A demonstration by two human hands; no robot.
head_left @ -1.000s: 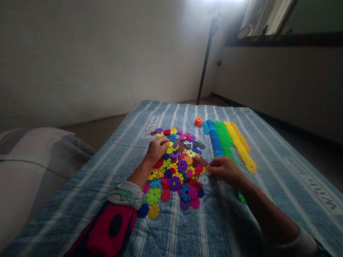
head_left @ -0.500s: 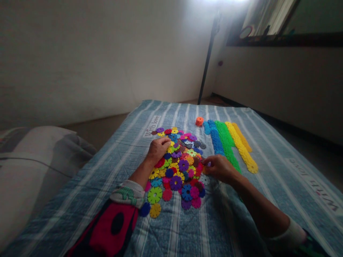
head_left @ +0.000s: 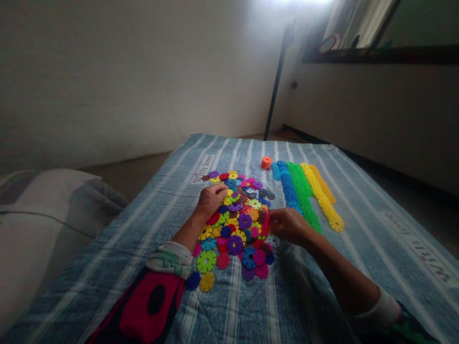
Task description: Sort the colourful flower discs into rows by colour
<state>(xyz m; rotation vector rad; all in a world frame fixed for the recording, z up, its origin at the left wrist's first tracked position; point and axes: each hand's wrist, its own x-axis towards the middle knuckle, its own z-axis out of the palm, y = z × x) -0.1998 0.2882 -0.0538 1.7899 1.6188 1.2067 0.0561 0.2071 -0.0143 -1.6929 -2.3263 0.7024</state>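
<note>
A loose pile of notched, flower-shaped plastic discs in many colours lies on the striped bedsheet. At the pile's left edge rests my left hand, its fingers curled closed; whatever they may hold is hidden. My right hand is at the right edge, thumb and fingers pinched together beside a red disc; I cannot make out what is between them. Right of the pile, overlapping discs form rows by colour: blue, green, yellow and orange-yellow. A small orange stack of discs stands at the far end.
The blue-grey bedsheet with white stripes covers the flat surface under everything. A pale cloth-covered shape is at the left. Beyond the far edge stands a dark pole with a bright light above, near the wall.
My right hand has shifted slightly left, its fingertips closing in against the pile's right edge. My left hand stays in place.
</note>
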